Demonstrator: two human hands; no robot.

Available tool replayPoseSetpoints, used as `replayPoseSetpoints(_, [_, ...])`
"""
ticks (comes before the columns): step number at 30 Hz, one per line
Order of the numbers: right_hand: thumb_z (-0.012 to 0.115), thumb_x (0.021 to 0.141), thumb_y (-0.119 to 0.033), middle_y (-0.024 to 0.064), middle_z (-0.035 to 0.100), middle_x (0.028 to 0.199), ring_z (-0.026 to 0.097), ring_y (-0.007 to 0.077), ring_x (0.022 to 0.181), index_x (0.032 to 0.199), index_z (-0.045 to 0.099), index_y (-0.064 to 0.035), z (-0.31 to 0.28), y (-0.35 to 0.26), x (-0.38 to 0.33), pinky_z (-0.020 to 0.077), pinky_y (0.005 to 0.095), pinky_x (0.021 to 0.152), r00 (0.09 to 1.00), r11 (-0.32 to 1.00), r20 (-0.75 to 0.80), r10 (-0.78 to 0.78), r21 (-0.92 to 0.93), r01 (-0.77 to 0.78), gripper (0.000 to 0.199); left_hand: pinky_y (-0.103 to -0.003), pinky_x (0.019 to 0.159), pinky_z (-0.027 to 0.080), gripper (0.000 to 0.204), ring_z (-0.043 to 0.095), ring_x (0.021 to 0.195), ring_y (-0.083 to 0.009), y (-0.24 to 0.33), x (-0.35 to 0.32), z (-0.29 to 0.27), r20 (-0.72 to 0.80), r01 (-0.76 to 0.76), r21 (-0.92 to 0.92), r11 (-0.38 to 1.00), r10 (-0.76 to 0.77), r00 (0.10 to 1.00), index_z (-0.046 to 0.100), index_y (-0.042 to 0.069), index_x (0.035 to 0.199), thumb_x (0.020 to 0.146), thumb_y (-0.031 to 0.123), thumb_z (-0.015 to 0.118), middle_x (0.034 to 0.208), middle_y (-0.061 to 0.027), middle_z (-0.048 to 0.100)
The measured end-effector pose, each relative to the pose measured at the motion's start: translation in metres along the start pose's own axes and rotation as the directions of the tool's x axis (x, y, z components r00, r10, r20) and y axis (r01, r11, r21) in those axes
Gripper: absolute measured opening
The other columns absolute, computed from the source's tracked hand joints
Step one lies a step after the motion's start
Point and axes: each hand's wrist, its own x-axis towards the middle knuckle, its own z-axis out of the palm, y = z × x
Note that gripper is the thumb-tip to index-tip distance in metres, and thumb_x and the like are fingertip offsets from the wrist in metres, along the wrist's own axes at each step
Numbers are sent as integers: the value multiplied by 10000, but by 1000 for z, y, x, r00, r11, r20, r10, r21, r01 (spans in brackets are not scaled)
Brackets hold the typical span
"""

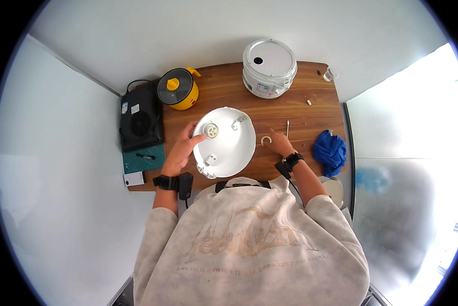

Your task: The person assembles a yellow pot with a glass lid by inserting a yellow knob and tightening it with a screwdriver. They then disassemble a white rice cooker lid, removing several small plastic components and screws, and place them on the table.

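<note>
Head view looks straight down on a wooden counter (pixel 290 109) with a round white lid (pixel 225 142) lying underside up near the person's chest. Their left hand (pixel 182 149) grips the lid's left rim, fingers curled over the edge beside a small white wheel-like fitting (pixel 211 131) on the lid. Just right of the lid, the right hand (pixel 280 145) rests on the counter with its fingers loosely spread, fingertips touching or just beside a small white ring (pixel 266 140); it grasps nothing that can be made out. A thin stick-like tool (pixel 288 129) lies a little farther off. At the far edge stands a white cooker body (pixel 269 68); far left sits a small yellow pot (pixel 177 88) with a glass lid, beside a black appliance (pixel 140 122). A blue cloth (pixel 330 151) is bunched at the right edge
</note>
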Motion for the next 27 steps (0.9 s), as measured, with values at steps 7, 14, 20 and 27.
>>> replayPoseSetpoints(7, [581,975,-426,159,701,1065,691,257,918,1225,573,-5,-58,-58,-2,553,371,753,971,480,230,-61,860,-174,490,-312,980,448,537,579,1131,-193,-1,0,-4,7,-12,-52,999,13,1000,475,-4,1345,879,147,694,1231,-128,599])
replayPoseSetpoints(14, [595,993,-325,82,681,972,640,140,779,1245,577,-5,-84,-104,-25,543,297,717,978,689,144,-152,724,0,407,-316,991,448,542,579,1138,-186,13,-5,-1,53,-8,-83,997,12,999,465,0,1359,887,153,683,1240,-111,596])
replayPoseSetpoints(20, [595,985,-261,85,669,810,596,139,686,1107,642,24,-91,-111,-20,513,312,648,980,786,84,-181,612,93,313,-330,1011,449,606,573,1175,-185,31,-19,5,132,44,-90,995,-32,991,423,10,1438,921,217,663,1302,-104,581])
replayPoseSetpoints(27, [584,973,-214,72,618,694,543,133,621,1031,651,48,-105,-122,-20,457,320,595,979,822,10,-206,545,167,276,-332,1001,476,597,589,1173,-169,31,-23,5,212,131,-418,899,-44,976,432,11,1451,1012,404,532,1351,-110,577])
